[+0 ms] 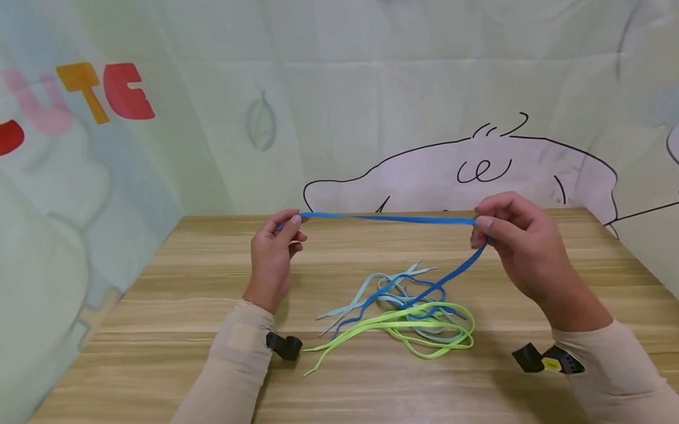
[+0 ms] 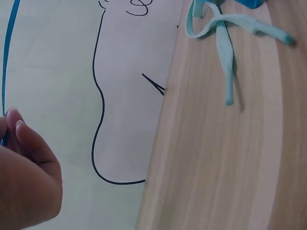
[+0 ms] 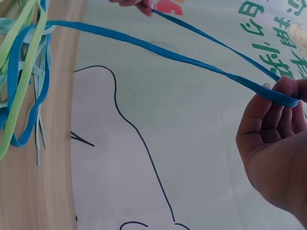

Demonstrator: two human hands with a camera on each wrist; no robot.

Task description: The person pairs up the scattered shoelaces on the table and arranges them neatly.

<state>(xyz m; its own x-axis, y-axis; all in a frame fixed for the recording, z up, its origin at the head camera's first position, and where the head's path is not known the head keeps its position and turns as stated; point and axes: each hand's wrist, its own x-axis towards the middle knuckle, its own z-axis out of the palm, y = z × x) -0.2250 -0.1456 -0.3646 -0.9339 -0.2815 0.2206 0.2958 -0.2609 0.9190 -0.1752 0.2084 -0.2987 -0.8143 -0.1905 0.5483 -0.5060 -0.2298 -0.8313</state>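
A flat blue shoelace (image 1: 395, 218) is stretched level above the table between two hands. Its one end is pinched between thumb and fingers of my left hand (image 1: 273, 253). My right hand (image 1: 526, 256) pinches the lace farther along, and from there it slants down into a pile on the table. In that pile lie yellow-green shoelaces (image 1: 425, 327) and pale blue shoelaces (image 1: 365, 294), loosely tangled with the rest of the blue one. The right wrist view shows the blue lace (image 3: 158, 50) bending round the right fingertips. Only part of the left hand (image 2: 33, 167) appears in the left wrist view.
The wood-grain table (image 1: 190, 294) carries the laces near its middle. A printed cloth (image 1: 219, 108) with cartoon drawings and letters hangs behind and to the left of it. Each wrist wears a small black camera, such as the left wrist camera (image 1: 284, 346).
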